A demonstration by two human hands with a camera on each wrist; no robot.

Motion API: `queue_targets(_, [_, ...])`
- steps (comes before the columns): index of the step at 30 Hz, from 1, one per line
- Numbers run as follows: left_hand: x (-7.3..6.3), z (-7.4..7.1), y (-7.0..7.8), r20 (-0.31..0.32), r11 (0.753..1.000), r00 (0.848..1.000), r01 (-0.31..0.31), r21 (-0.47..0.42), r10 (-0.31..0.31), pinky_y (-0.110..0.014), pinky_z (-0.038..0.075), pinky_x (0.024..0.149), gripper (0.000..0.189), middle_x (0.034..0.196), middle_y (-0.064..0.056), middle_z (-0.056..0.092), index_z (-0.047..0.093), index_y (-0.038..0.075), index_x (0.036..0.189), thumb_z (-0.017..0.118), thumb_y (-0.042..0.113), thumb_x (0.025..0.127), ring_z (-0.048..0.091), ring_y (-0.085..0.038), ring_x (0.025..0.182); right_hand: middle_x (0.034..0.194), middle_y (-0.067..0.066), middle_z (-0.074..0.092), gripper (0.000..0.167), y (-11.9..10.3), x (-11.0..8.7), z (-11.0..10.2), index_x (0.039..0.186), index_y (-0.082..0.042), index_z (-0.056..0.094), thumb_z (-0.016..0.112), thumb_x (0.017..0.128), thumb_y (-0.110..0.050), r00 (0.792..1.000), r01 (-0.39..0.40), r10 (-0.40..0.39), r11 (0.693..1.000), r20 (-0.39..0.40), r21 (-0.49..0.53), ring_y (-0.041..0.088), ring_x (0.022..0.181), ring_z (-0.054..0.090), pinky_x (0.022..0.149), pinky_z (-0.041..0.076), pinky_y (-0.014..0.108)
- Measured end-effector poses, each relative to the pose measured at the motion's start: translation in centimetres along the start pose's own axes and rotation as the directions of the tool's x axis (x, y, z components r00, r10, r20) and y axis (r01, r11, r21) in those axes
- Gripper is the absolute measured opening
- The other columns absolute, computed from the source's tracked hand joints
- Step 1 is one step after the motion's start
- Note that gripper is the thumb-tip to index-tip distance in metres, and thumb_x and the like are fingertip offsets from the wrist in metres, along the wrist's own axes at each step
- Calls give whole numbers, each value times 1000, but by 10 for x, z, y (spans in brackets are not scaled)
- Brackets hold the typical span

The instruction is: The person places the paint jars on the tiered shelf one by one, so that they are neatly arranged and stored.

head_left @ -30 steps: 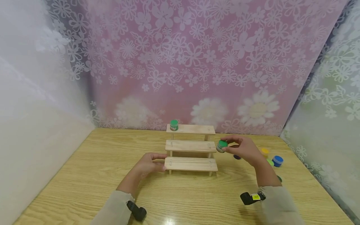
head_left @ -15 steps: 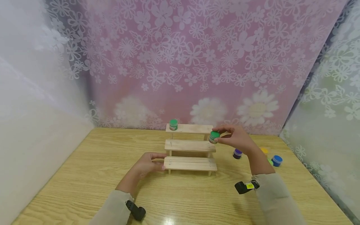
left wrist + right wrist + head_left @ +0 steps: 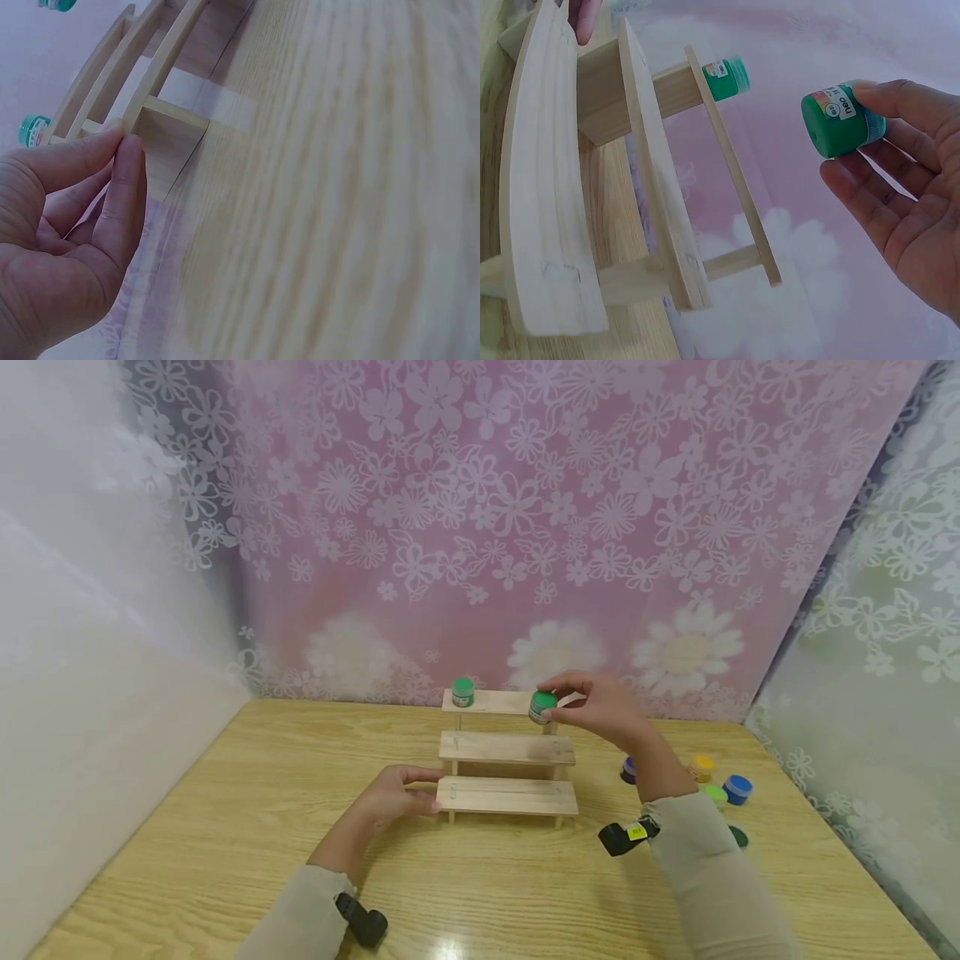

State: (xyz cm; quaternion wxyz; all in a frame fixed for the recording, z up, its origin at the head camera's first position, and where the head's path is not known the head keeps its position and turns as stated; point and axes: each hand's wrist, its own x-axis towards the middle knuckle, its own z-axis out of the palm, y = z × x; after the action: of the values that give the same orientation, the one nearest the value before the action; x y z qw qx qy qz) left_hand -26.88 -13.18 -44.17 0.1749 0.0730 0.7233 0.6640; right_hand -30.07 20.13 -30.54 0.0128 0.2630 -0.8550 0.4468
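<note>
A three-step wooden display shelf (image 3: pixel 507 749) stands in the middle of the table. My left hand (image 3: pixel 393 797) pinches the left end of its lowest step, thumb and fingers meeting at the corner in the left wrist view. A small green paint jar (image 3: pixel 841 120) is held between the thumb and fingers of my right hand (image 3: pixel 600 706). In the head view that jar overlaps the right part of the top step; the right wrist view shows a gap between them. Another green paint jar (image 3: pixel 462 692) stands upright at the top step's left end.
To the right on the table (image 3: pixel 480 893) are more paint jars: purple (image 3: pixel 627 770), yellow (image 3: pixel 702 767), light green (image 3: pixel 716 795), blue (image 3: pixel 738 789) and dark green (image 3: pixel 738 837), some partly behind my right forearm. A flowered curtain (image 3: pixel 480 527) hangs behind the table.
My right hand has carried the green paint jar left and upward, from beside the middle step to the top step's right part. My left hand has stayed at the lowest step.
</note>
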Motion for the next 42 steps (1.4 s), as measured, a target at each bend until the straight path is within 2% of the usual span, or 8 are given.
queue_targets(4, [0,0,0,3,1000,1000,-10,-2,10,-37,56,81,54,133,-24,55,57,-3,133,72,-10,82,65,-31,107,112,8,63,38,-2,10,6,121,-11,69,78,85,-21,1000,18,-17,1000,-19,20,26,100,61,80,56,38])
queue_targets(10, [-2,1,2,12,1000,1000,-21,-3,21,-37,56,81,55,132,-26,55,55,-5,134,71,-10,82,65,-32,107,108,8,63,39,-4,22,13,120,-13,69,79,84,-24,998,-10,11,1000,-57,27,27,95,64,79,56,39])
queue_targets(18, [-3,2,3,12,1000,1000,-15,-1,15,-38,56,81,54,134,-26,54,55,-4,135,70,-10,83,64,-33,109,111,8,63,38,-3,36,19,121,-17,70,78,85,-24,996,-47,48,999,-81,12,27,98,63,79,55,40])
queue_targets(24, [-2,1,1,17,1000,1000,-16,-2,16,-38,56,81,54,134,-25,54,56,-4,134,71,-9,83,63,-33,110,111,8,65,38,5,46,27,122,-12,69,77,86,-20,994,-56,58,998,-96,19,30,105,60,79,56,38])
queue_targets(29, [-2,1,2,21,1000,1000,-14,-2,14,-38,56,82,54,134,-24,54,56,-4,135,71,-9,83,64,-32,109,111,10,65,38,10,52,34,123,-9,68,76,87,-16,990,-98,103,994,-99,51,28,105,60,79,56,36])
queue_targets(35, [-3,1,3,19,1000,1000,-19,1,19,-38,56,82,55,132,-25,56,55,-4,135,71,-10,82,62,-33,111,112,12,64,37,13,55,41,124,-10,68,75,87,-15,977,-184,191,980,-96,72,27,101,62,80,56,37])
queue_targets(42, [-3,2,3,14,1000,1000,-23,4,23,-37,56,82,55,132,-26,55,55,-5,134,71,-11,82,62,-34,112,115,14,64,37,15,58,48,124,-8,67,73,89,-14,973,-197,202,979,-112,53,28,104,61,81,56,38])
